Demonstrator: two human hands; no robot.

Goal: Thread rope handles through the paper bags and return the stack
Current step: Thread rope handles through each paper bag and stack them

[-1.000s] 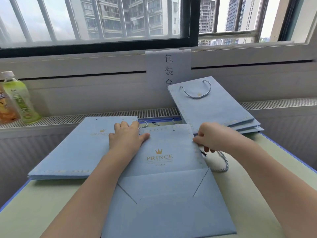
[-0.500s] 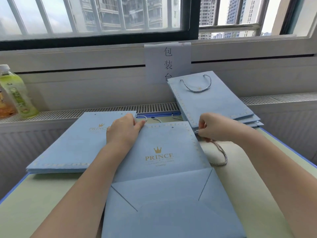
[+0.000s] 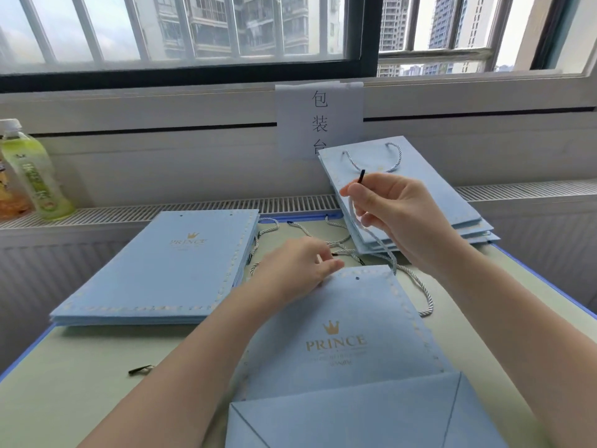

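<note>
A: The right hand (image 3: 392,215) is raised above the table, pinching a rope handle (image 3: 371,236) between thumb and forefinger just below its black tip, which sticks up past the fingers. The cord hangs down from the pinch to the top edge of the flat blue paper bag (image 3: 339,334) lying in front of the person, then loops out on the table to the right of that bag

B: And the left hand (image 3: 297,270)?

A: It rests at the bag's top left corner, fingers curled and pinching the upper edge. A small punched hole shows in the bag just right of the fingertips. The bag is printed PRINCE under a gold crown, and its folded bottom flap lies nearest the camera

B: Where are the other bags?

A: A stack of unthreaded bags (image 3: 161,270) lies flat on the left of the green table (image 3: 80,399). A second stack, the finished bags (image 3: 420,202), leans against the wall at the right rear; its top bag carries a rope handle. Loose rope handles (image 3: 310,234) lie between the two stacks

B: Anything else?

A: A green drink bottle (image 3: 32,173) stands on the radiator ledge at far left, and a white paper sign (image 3: 319,121) with three printed characters hangs below the window. A small black-tipped scrap (image 3: 139,370) lies on the table at lower left
</note>
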